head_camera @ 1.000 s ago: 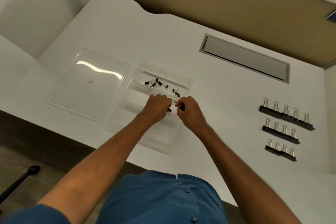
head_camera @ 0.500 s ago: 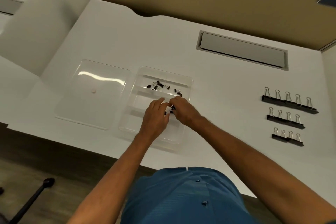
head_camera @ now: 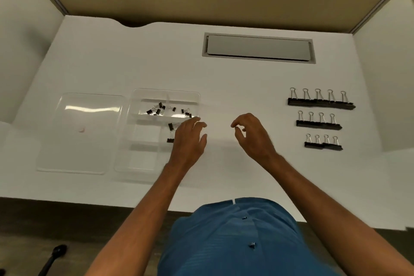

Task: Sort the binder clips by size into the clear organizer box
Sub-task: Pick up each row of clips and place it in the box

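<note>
The clear organizer box (head_camera: 134,119) lies on the white desk left of centre. Several tiny black binder clips (head_camera: 156,110) sit in its far compartments, and two slightly bigger clips (head_camera: 171,126) lie in a middle right compartment. My left hand (head_camera: 189,139) hovers over the box's right edge, fingers apart, holding nothing. My right hand (head_camera: 252,135) is in the air to the right of the box, fingers curled loosely and empty. On the right lie three rows of black clips: large (head_camera: 321,102), medium (head_camera: 318,123) and smaller (head_camera: 323,144).
The box's clear lid (head_camera: 83,132) lies flat just left of the box. A grey cable hatch (head_camera: 258,48) is set into the desk at the back. Partition walls close the desk behind and on both sides. The desk's front edge runs near my body.
Both hands were together over the box holding small clips; now the clips lie in the box and the hands are empty. My right hand has moved right, away from the box.
</note>
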